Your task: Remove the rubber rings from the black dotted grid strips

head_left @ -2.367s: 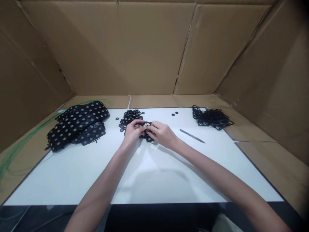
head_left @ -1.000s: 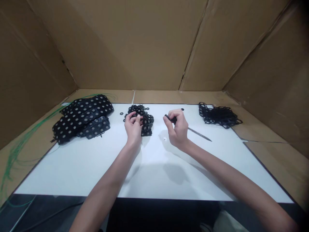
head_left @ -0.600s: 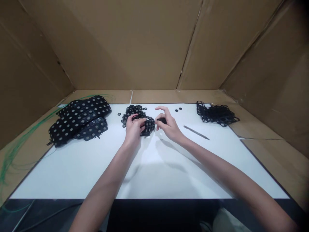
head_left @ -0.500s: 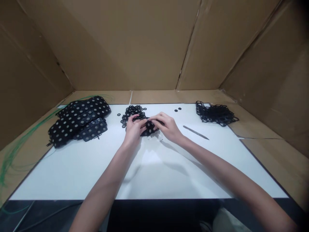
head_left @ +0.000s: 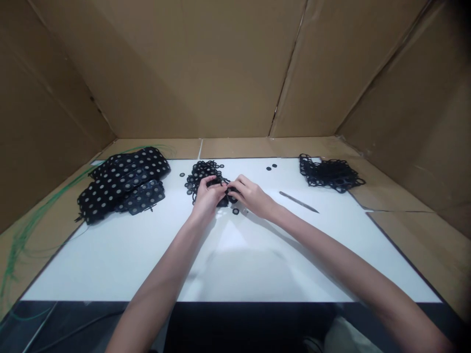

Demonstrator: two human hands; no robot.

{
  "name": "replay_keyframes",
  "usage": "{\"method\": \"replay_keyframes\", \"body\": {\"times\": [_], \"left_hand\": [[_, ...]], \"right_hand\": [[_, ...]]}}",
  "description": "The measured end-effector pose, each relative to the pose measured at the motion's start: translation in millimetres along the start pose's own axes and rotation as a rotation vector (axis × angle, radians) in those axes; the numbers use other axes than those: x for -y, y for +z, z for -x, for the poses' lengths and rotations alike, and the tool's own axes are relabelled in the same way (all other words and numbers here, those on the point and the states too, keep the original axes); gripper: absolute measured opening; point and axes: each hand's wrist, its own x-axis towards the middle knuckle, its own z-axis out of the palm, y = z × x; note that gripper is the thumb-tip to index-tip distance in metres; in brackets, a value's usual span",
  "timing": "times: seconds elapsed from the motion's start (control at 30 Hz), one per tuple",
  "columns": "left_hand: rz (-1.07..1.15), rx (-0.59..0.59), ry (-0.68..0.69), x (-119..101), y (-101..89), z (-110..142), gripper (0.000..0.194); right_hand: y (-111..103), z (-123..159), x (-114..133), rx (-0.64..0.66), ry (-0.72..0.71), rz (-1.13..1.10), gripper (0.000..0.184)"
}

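My left hand [head_left: 209,197] is closed, thumb and fingertips pinching a small black sheet [head_left: 223,201] dotted with pale circles. Against its right edge my right hand [head_left: 250,195] is closed too, fingertips pinching the same piece; the fingers partly cover it. A loose black ring [head_left: 235,211] lies on the white board just below the fingertips. Behind my left hand is a heap of small black rings [head_left: 204,169], with one stray ring [head_left: 182,174] to its left.
Larger dotted black sheets [head_left: 121,184] are piled at left beside green strands [head_left: 27,228]. A slim pointed tool [head_left: 299,201] lies right of my hands. Two black discs [head_left: 271,167] and a tangle of black loop strips [head_left: 329,174] lie farther back. Cardboard walls [head_left: 191,68] enclose the white board [head_left: 121,264].
A black ring now lies on the board below my fingertips. My right hand has shifted slightly, and less of the dotted sheet shows between my hands.
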Motion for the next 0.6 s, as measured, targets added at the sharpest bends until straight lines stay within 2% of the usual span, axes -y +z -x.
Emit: {"method": "replay_keyframes", "body": {"times": [0.3, 0.43, 0.6], "left_hand": [[-0.138, 0.002, -0.007, -2.6, -0.2, 3.6, 0.038], [-0.152, -0.038, 0.053, -1.0, 0.4, 3.8, 0.04], [-0.167, -0.02, 0.131, 6.5, -0.2, 2.8, 0.039]], "right_hand": [[6.5, 1.8, -4.9, -0.044, -0.102, 0.118, 0.014], [6.4, 1.1, -2.0, -0.063, -0.138, 0.119, 0.012], [7.6, 0.5, -0.4, -0.069, -0.173, 0.128, 0.011]]}}
